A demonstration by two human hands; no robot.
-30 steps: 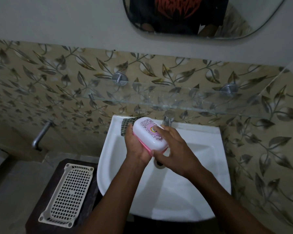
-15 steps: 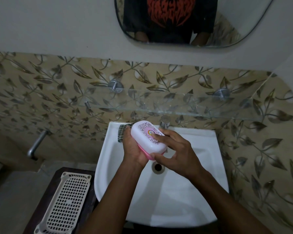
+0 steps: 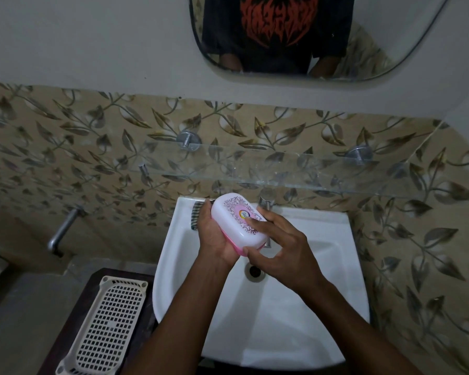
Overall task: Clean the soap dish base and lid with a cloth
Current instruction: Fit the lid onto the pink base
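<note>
Item, nearest: slatted tray lying at 7 o'clock on a dark stand, well apart from the work

Item: basin, white, both forearms reaching over it; drain showing just below the hands

Item: right hand at centre, curled, thumb pressing the near end of the soap dish and fingers lying across the lid

Item: left hand, cupped, cradling the dish from underneath at its 9 o'clock side

Item: dish itself, closed, held tilted above the basin; white patterned lid sitting on the pink base, only a pink edge showing

Item: cloth, striped, lying on the basin rim at 11 o'clock, partly hidden behind the left hand, not being held

Item: tap at 12 o'clock behind the dish; glass shelf and mirror beyond

Step in hand, by judgement: opening, not yet wiping. Next move is likely calling for the right hand prising the lid off while the left is steadying the base, then taking up the cloth
</note>
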